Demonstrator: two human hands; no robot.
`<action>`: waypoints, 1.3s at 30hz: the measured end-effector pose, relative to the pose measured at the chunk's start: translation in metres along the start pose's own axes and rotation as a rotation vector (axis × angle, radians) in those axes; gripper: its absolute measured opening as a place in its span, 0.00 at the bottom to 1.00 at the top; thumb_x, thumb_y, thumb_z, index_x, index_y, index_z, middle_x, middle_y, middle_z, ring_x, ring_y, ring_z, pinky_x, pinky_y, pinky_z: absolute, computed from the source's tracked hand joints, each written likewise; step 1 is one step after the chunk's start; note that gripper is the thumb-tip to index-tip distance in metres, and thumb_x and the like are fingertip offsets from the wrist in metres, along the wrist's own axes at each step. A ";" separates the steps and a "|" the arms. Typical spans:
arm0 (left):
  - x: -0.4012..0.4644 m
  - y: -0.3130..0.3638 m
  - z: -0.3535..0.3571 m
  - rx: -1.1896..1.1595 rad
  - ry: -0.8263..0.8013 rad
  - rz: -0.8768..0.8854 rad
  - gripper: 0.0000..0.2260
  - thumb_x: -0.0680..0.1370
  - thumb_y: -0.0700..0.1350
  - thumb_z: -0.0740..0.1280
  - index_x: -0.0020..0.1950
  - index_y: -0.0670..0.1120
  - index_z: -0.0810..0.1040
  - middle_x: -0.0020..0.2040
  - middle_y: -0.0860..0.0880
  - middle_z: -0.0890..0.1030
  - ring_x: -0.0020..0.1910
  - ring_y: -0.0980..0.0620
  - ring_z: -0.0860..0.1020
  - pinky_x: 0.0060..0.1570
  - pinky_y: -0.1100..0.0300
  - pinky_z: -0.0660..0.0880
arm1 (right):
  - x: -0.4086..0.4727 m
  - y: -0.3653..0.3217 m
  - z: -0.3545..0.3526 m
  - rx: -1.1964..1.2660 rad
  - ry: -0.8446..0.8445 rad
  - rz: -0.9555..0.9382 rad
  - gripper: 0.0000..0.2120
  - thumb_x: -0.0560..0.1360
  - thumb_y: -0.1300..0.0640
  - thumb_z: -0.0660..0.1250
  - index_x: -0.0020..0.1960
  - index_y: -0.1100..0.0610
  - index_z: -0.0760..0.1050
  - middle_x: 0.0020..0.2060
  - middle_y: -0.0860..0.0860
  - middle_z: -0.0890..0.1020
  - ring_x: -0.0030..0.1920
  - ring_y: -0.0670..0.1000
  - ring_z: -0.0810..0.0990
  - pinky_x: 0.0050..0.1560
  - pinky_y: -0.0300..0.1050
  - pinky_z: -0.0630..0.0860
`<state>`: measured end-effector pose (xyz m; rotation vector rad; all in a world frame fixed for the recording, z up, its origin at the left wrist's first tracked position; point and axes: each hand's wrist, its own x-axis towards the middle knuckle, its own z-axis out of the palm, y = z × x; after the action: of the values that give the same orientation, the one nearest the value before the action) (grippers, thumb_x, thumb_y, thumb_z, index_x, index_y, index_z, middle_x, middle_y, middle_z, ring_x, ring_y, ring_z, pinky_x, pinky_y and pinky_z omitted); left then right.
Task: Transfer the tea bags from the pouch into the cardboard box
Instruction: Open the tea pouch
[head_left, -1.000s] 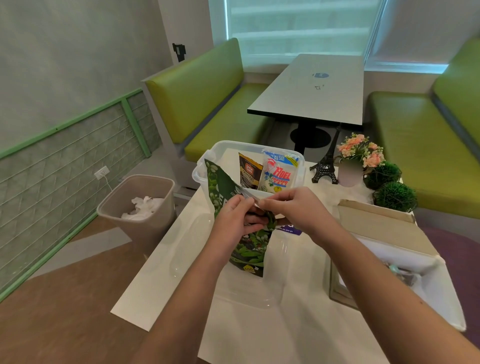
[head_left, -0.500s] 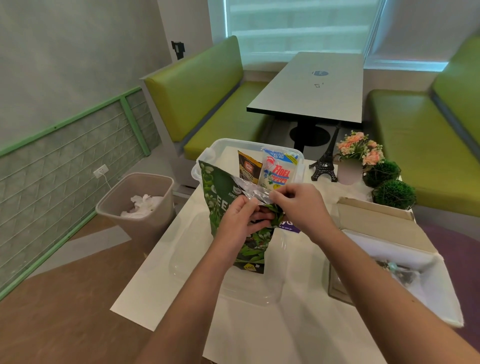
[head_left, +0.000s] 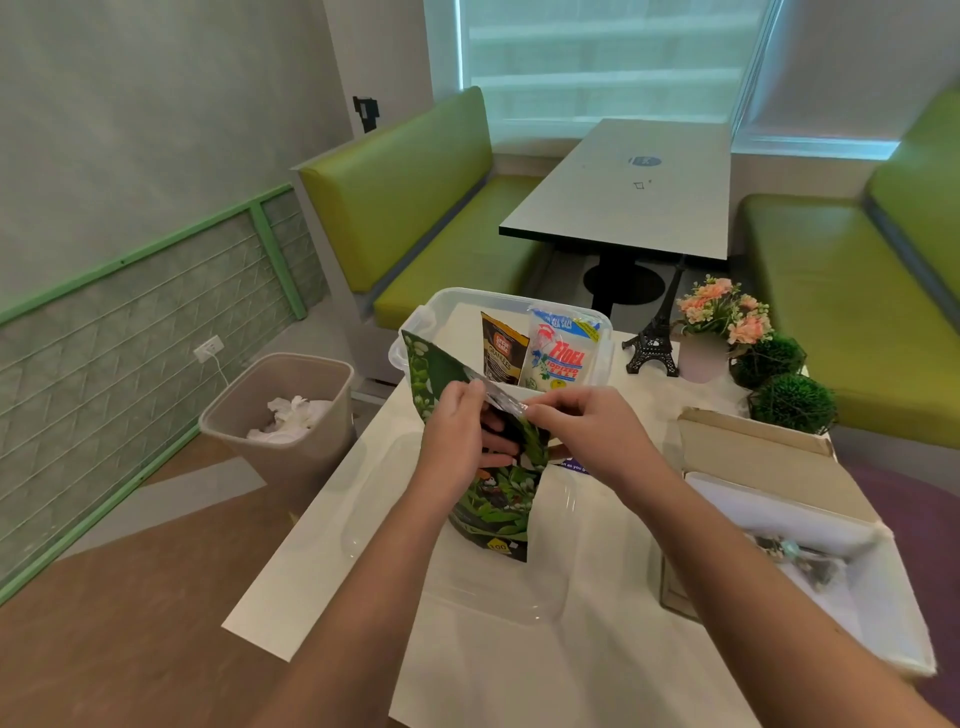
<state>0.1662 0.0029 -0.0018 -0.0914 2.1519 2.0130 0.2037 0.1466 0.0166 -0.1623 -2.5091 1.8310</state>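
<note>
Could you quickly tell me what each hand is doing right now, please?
Left hand: holds the green pouch at its open top edge.
Right hand: pinches the pouch's opposite top edge.

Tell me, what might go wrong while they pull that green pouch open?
Both hands, left hand and right hand, pinch the top of the green pouch, which stands upright on the white table. A hard tug might tip it or spill tea bags. The cardboard box sits off to the right, so bags could drop on the way.
</note>
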 end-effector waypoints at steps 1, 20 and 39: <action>0.000 -0.001 -0.002 0.033 0.012 0.020 0.10 0.86 0.48 0.54 0.53 0.46 0.72 0.44 0.43 0.79 0.36 0.48 0.83 0.39 0.53 0.83 | 0.001 0.000 0.001 0.001 0.013 0.019 0.06 0.77 0.57 0.67 0.46 0.51 0.83 0.42 0.49 0.84 0.47 0.49 0.83 0.44 0.43 0.83; 0.014 -0.002 -0.012 0.057 0.110 0.073 0.12 0.85 0.49 0.55 0.48 0.52 0.76 0.48 0.49 0.78 0.50 0.52 0.78 0.52 0.49 0.79 | 0.029 -0.015 0.035 -0.096 -0.004 -0.043 0.09 0.78 0.54 0.67 0.55 0.53 0.84 0.39 0.38 0.80 0.43 0.39 0.76 0.42 0.31 0.69; 0.025 -0.010 -0.026 0.016 0.120 0.086 0.13 0.85 0.45 0.58 0.54 0.37 0.77 0.56 0.40 0.75 0.55 0.46 0.78 0.43 0.54 0.84 | 0.047 -0.013 0.039 -0.016 0.024 0.013 0.09 0.79 0.56 0.65 0.57 0.54 0.79 0.46 0.44 0.79 0.46 0.41 0.76 0.41 0.33 0.71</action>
<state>0.1407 -0.0216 -0.0145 -0.1221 2.2817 2.0862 0.1527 0.1108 0.0158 -0.2007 -2.5137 1.8027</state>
